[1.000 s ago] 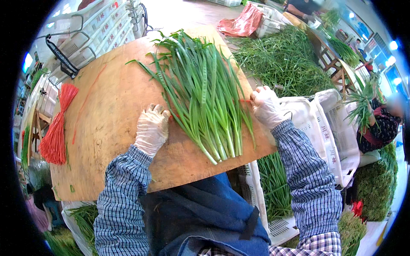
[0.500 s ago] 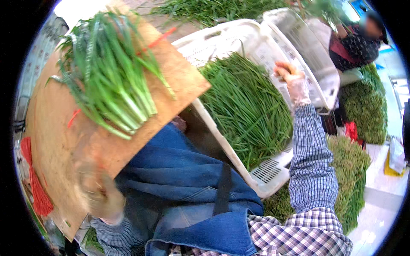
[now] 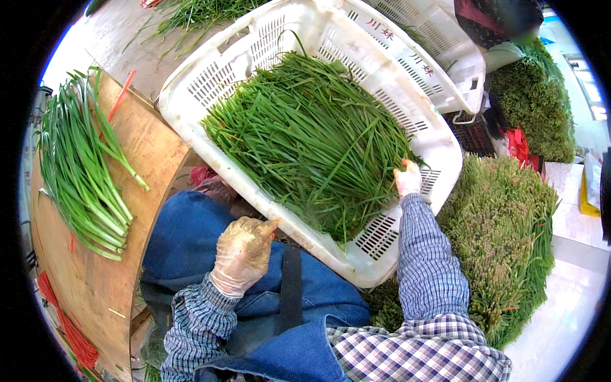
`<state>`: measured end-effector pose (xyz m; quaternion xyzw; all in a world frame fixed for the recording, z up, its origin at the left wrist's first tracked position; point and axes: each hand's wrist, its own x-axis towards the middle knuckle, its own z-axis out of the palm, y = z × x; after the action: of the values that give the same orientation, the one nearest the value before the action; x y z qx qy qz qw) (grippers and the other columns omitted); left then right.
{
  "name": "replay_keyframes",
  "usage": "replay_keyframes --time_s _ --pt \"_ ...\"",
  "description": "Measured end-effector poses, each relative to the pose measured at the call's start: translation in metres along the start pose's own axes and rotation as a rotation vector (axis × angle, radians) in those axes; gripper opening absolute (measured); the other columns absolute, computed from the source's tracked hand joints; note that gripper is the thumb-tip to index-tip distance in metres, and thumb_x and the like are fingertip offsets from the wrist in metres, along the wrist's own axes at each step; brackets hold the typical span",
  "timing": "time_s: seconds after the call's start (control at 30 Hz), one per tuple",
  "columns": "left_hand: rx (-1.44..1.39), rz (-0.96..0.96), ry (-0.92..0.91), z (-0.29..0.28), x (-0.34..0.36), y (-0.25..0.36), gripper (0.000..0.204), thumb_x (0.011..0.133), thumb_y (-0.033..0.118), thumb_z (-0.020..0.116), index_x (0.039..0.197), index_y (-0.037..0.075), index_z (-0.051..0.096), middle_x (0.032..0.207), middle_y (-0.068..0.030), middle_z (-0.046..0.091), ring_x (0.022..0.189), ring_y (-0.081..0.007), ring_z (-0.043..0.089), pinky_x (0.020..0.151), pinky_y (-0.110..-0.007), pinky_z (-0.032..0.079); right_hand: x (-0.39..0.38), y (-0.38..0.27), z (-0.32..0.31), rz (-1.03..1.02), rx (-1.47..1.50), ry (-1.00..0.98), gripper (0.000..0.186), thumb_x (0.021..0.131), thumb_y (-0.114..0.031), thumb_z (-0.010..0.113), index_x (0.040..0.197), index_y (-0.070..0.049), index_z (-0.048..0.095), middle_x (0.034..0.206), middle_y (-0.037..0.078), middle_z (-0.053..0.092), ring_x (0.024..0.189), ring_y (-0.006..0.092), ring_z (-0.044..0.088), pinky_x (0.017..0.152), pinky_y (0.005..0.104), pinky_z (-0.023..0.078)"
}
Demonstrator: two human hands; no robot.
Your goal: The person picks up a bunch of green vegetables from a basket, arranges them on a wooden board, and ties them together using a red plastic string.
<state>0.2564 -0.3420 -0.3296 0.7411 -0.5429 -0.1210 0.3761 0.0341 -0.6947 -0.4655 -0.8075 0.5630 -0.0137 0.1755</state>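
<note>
My left hand [image 3: 243,249], in a pale soiled glove, hovers over my lap beside the crate's near rim. Its fingers are curled in, and whatever they may hold is hidden. My right hand [image 3: 407,179] reaches into the white plastic crate [image 3: 270,213], fingers closed at the right-hand edge of the loose garlic chives [image 3: 305,140] heaped there. A sorted bunch of garlic chives [image 3: 89,172] lies on the wooden board [image 3: 159,149] at the left, stem ends toward me. A red tie strip [image 3: 121,95] sticks out from beneath that bunch.
A hank of red ties [image 3: 67,321] hangs at the board's left edge. Stacked bundles of greens [image 3: 496,235] stand at my right, with another pile [image 3: 534,102] behind. A second white crate [image 3: 439,83] adjoins the first. More greens [image 3: 203,16] lie on the floor beyond.
My left hand has gone from the board to over my lap. My right hand has come down onto the chives in the crate. The view has swung right, toward the crate.
</note>
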Motion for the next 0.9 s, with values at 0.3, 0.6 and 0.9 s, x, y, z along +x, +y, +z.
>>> replay_keyframes --time_s 0.3,0.6,0.9 --pt "0.063 -0.064 0.014 0.019 0.007 -0.011 0.03 0.068 -0.003 0.058 0.097 0.006 0.056 0.073 -0.0099 0.055 0.068 -0.0292 0.053 0.063 -0.039 0.043 0.043 0.016 -0.012 0.025 -0.097 -0.06 0.026 0.07 -0.022 0.059 0.087 -0.003 0.063 0.086 0.017 0.063 0.083 0.0284 0.06 0.076 0.0348 0.045" --pt "-0.06 -0.165 0.014 0.023 0.003 -0.014 0.027 0.071 -0.003 0.059 0.096 0.007 0.058 0.073 -0.0101 0.056 0.066 -0.0281 0.054 0.061 -0.037 0.044 -0.041 -0.018 -0.007 0.354 -0.024 -0.144 0.053 0.064 -0.028 0.07 0.102 0.005 0.053 0.104 0.022 0.054 0.099 0.0319 0.053 0.087 0.0354 0.041" --pt "-0.141 -0.252 0.09 0.023 -0.003 -0.023 0.02 0.072 -0.002 0.058 0.091 0.005 0.06 0.073 -0.0116 0.057 0.066 -0.0284 0.055 0.06 -0.036 0.045 -0.056 -0.03 0.033 0.307 -0.166 -0.551 0.092 0.058 -0.04 0.075 0.126 0.003 0.032 0.129 0.02 0.036 0.116 0.0296 0.041 0.097 0.0374 0.034"
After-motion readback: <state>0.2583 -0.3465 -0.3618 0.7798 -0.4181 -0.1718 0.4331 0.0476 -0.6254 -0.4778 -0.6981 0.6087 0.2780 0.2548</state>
